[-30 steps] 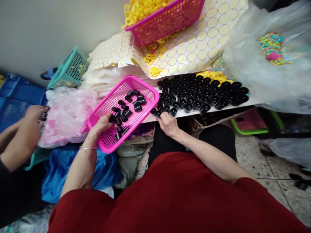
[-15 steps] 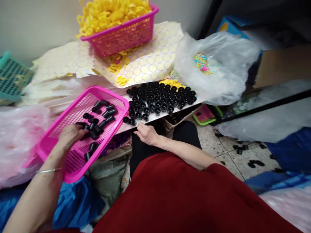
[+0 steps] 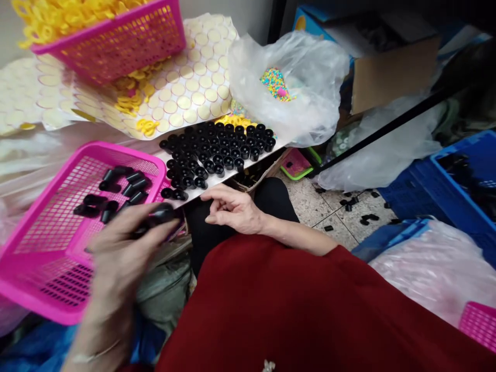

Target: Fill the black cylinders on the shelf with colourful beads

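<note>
Pink and meshed, the basket (image 3: 23, 271) is partly covered by the left hand (image 3: 126, 245) (somewhat blurred), while upright black cylinders (image 3: 228, 163) are massed just beyond the right hand (image 3: 238, 209), its fingers loosely parted. Between left thumb and fingers, black pieces (image 3: 161, 212) are gripped.

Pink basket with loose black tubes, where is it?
At left in the head view, the pink basket sits beside the standing black tubes, its right side partly covered by the left hand.
</note>
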A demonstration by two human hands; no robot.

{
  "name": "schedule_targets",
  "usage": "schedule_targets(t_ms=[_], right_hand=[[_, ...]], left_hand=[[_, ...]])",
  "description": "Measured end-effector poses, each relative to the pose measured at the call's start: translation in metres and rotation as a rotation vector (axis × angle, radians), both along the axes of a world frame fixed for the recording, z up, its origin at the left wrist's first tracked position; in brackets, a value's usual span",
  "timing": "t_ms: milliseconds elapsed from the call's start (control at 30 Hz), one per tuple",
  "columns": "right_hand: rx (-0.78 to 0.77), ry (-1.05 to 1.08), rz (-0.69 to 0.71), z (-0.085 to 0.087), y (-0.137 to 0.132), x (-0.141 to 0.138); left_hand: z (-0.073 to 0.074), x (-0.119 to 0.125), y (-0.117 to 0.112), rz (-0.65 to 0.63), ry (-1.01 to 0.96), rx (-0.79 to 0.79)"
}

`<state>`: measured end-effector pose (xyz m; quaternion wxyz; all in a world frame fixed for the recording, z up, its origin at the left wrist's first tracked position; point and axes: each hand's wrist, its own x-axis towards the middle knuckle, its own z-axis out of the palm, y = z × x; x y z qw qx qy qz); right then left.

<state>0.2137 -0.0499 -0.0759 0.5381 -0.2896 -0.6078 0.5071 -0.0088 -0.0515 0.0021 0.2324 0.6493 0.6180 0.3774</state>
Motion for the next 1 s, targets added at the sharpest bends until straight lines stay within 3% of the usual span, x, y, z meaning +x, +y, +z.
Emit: schedule_targets(t_ms=[67,133,233,333,433,533,767,1000], right_hand=[[-0.031,0.043,0.000,0.004,-0.007,0.010],[-0.024,0.024,-0.076,0.003,-0.013,0.022],[-0.097,0.027,-0.222,-0.006,-0.022,0.039],[-0.292,0.152,-0.316,-0.017,-0.029,0.056],[-0.414,0.293,-0.397,-0.024,-0.036,0.073],[-0.411,0.308,-0.463,-0.029,-0.047,0.091],[-0.363,0.085,-0.563,-0.035,-0.071,0.125],[-0.274,-0.245,-0.511,-0.031,-0.083,0.130]], left_hand=[[-0.014,0.049,-0.007,-0.197,-0.135,-0.084],[-0.034,0.082,-0.007,-0.287,-0.258,-0.047],[-0.057,0.111,0.001,-0.334,-0.346,-0.053],[-0.067,0.132,0.010,-0.351,-0.520,-0.218],[-0.072,0.151,0.019,-0.434,-0.828,-0.482],[-0.080,0.167,0.022,-0.505,-1.004,-0.620],[-0.103,0.189,0.006,-0.530,-0.887,-0.567],[-0.101,0.196,0.004,-0.515,-1.051,-0.759]])
